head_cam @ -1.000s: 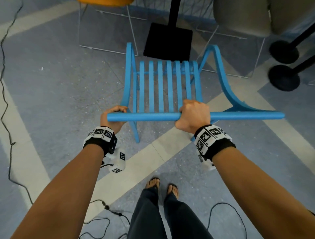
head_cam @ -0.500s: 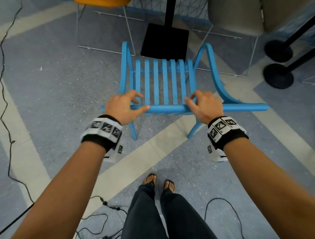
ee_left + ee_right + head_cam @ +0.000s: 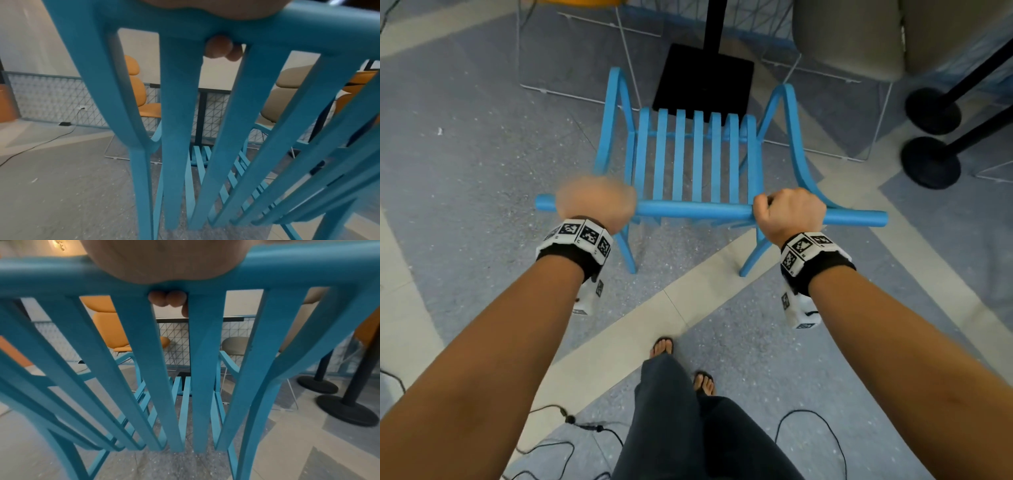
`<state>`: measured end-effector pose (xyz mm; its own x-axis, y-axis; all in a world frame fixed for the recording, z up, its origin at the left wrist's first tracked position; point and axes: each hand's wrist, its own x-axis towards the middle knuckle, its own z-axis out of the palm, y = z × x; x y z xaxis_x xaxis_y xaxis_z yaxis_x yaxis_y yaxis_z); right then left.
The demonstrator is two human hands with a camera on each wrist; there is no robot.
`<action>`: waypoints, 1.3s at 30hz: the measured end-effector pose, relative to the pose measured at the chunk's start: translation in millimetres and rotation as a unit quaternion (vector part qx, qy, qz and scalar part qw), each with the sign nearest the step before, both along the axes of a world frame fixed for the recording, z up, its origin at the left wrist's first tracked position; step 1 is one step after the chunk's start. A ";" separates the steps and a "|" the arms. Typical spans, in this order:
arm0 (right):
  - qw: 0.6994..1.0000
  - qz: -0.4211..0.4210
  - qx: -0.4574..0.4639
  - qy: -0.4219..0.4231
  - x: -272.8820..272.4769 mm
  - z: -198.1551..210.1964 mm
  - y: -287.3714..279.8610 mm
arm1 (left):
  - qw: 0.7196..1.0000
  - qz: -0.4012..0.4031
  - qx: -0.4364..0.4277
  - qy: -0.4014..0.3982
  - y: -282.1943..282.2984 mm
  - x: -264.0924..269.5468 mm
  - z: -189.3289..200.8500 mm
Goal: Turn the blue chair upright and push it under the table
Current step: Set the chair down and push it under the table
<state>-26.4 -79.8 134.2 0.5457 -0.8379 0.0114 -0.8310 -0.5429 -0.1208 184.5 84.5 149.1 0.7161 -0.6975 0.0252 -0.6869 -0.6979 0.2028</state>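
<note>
The blue chair (image 3: 697, 157) stands upright on its legs in front of me, its slatted seat facing the table's black pedestal base (image 3: 703, 80). Both my hands hold its round top rail (image 3: 695, 209). My left hand (image 3: 595, 202), blurred, grips the rail near its left end. My right hand (image 3: 789, 210) grips it right of the seat. In the left wrist view my fingertips (image 3: 220, 48) curl under the rail between the back slats. The right wrist view shows the same with my fingertips (image 3: 166, 300). The dark tabletop edge (image 3: 199, 319) lies beyond the chair.
An orange chair (image 3: 571, 3) stands at the far left of the table and a beige chair (image 3: 849, 37) at the far right, both on thin wire legs. Two black round post bases (image 3: 931, 109) sit at the right. Cables (image 3: 811, 431) trail near my feet (image 3: 662, 346).
Half a second ago both hands lay loosely on the rail with fingers spread; now both are wrapped tight round it and sit farther apart. The chair stands squarer to the table base.
</note>
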 end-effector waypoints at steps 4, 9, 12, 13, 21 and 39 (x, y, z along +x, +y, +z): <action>1.000 -0.008 0.004 0.001 26.0 -1.5 -25.0 | 1.000 -0.011 0.009 0.001 -29.1 30.2 -3.5; 1.000 -0.015 -0.005 -0.005 67.9 1.4 -64.6 | 1.000 -0.018 0.013 0.012 -72.2 73.8 0.9; 1.000 -0.029 -0.006 -0.011 92.7 3.3 -90.7 | 1.000 -0.024 0.017 0.010 -101.1 99.2 3.8; 0.999 -0.032 -0.005 -0.012 99.2 3.8 -97.7 | 0.999 -0.029 0.017 0.008 -109.8 106.0 4.4; 0.998 -0.049 -0.008 -0.028 146.6 3.1 -161.5 | 0.999 -0.043 0.025 -0.003 -183.3 160.8 2.4; 0.988 -0.118 -0.030 -0.093 160.8 -1.2 -210.6 | 0.996 -0.070 0.060 -0.002 -226.5 224.7 2.9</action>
